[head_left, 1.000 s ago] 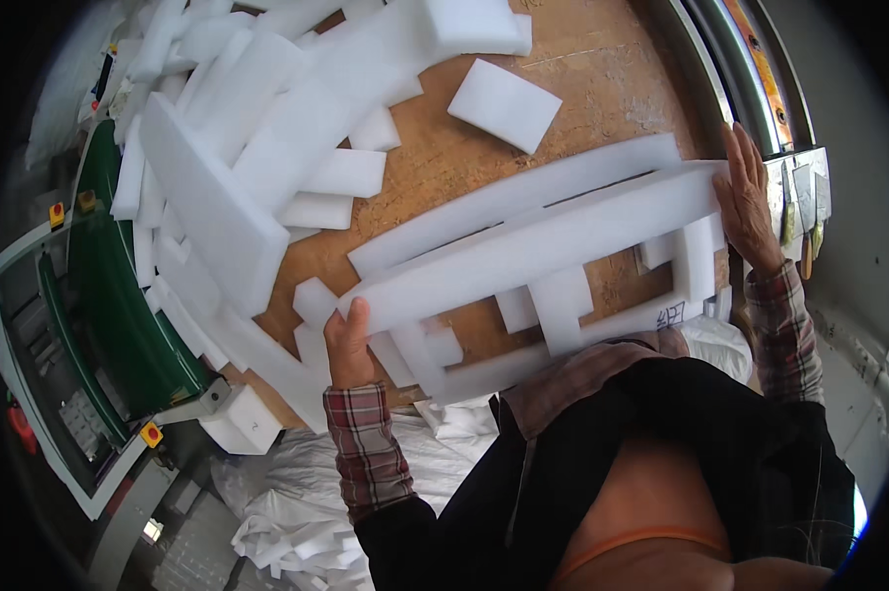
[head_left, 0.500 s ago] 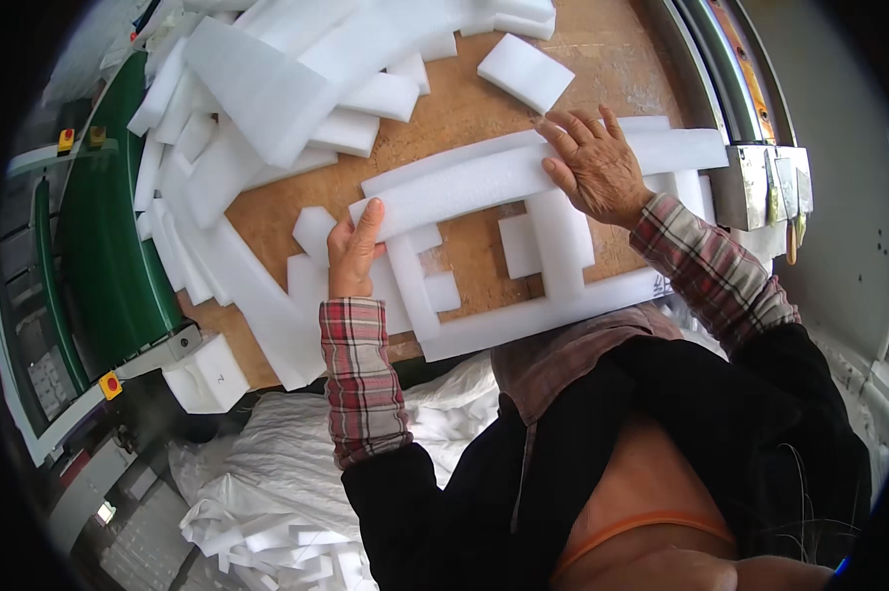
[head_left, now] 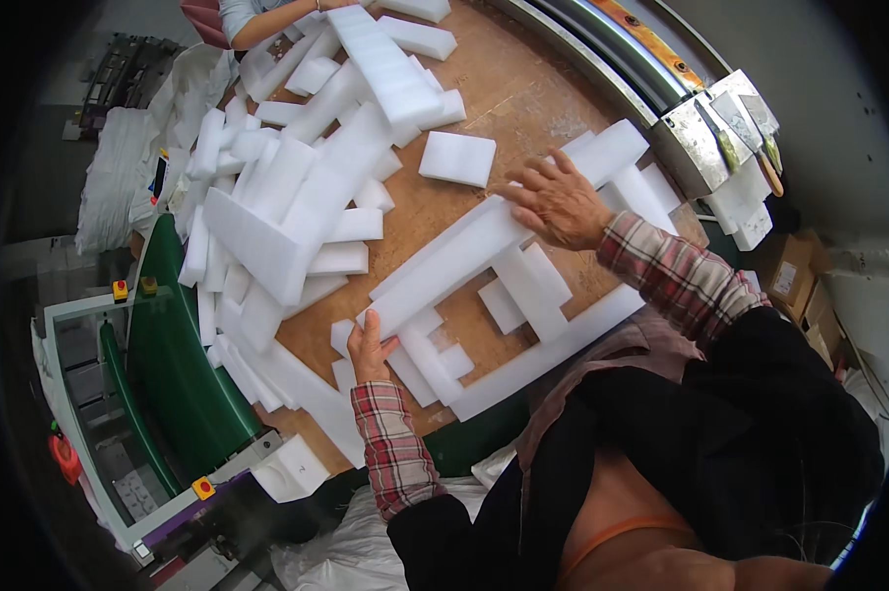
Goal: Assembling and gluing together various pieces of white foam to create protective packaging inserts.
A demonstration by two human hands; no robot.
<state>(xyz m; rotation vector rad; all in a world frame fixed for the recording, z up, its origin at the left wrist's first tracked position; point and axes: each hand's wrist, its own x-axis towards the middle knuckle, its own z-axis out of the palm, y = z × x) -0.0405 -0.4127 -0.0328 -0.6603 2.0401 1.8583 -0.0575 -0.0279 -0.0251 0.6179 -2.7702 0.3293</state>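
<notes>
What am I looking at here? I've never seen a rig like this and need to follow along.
There is no robot: these are a person's bare hands. Every picture comes from one wide fisheye camera worn on the head, looking down, so straight edges bend. On the brown table lies a heap of white foam-like pieces. The left hand touches the near end of a long white bar; whether it grips is unclear. The right hand is spread over that bar. Another person's arm shows at the top.
</notes>
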